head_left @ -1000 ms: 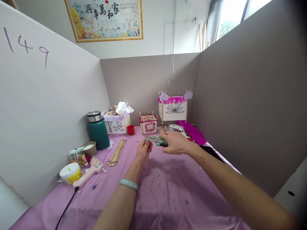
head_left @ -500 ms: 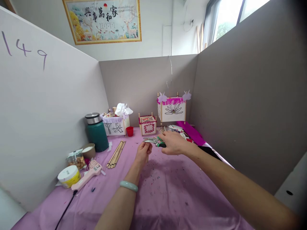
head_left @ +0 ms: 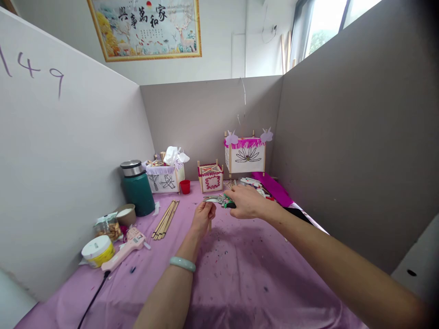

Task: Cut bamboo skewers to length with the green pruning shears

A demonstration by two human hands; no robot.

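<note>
Green-and-black pruning shears (head_left: pixel 228 202) are gripped in my right hand (head_left: pixel 247 202), their metal blades pointing left. Under the blades, my left hand (head_left: pixel 203 215) pinches a thin wooden stick (head_left: pixel 210 225), whose lower end shows below the fingers. The stick's upper end is at or close to the blades; whether they touch it I cannot tell. To the left of my left hand lies a bundle of wooden sticks (head_left: pixel 166 220) with dark bands. A small box of sticks with red trim (head_left: pixel 211 179) stands behind my hands.
A pink glue gun (head_left: pixel 125 251) with a black cord, a white-lidded tub (head_left: pixel 98 251), a jar of nuts (head_left: pixel 108 227) and a green bottle (head_left: pixel 137 189) line the left side. A red cup (head_left: pixel 185 187) and a larger decorated lantern box (head_left: pixel 247 157) are farther back.
The view has shifted slightly. Both hands keep the same hold on the shears and stick, and a little more of the stick shows below my left fingers.
</note>
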